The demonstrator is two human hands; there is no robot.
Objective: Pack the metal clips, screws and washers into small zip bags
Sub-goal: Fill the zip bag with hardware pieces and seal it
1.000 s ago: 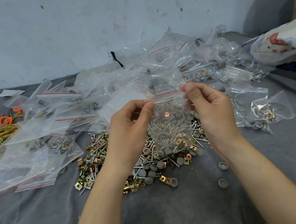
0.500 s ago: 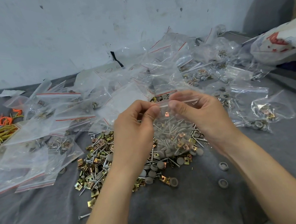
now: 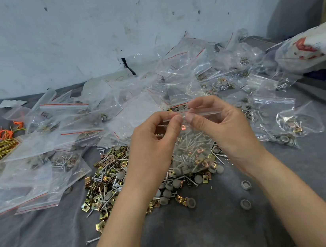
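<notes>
Left hand [image 3: 150, 145]: the zip bag's [image 3: 192, 146] top strip is pinched.
Right hand [image 3: 227, 129]: the same strip is pinched, just beside.
Bag: held over the pile [image 3: 107, 182] of loose bits.
Risk: a gap could be left in the zip, and bits spilled.

Makeshift packing workbench: grey cloth [image 3: 194, 243], scuffed wall [image 3: 83, 30], heaped zip bags [image 3: 173, 84].

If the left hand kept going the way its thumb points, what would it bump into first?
Probably the right hand. The left hand pinches the zip bag at its top strip, thumb aimed at the right thumb and almost touching it. Depth is hard to judge.
</notes>
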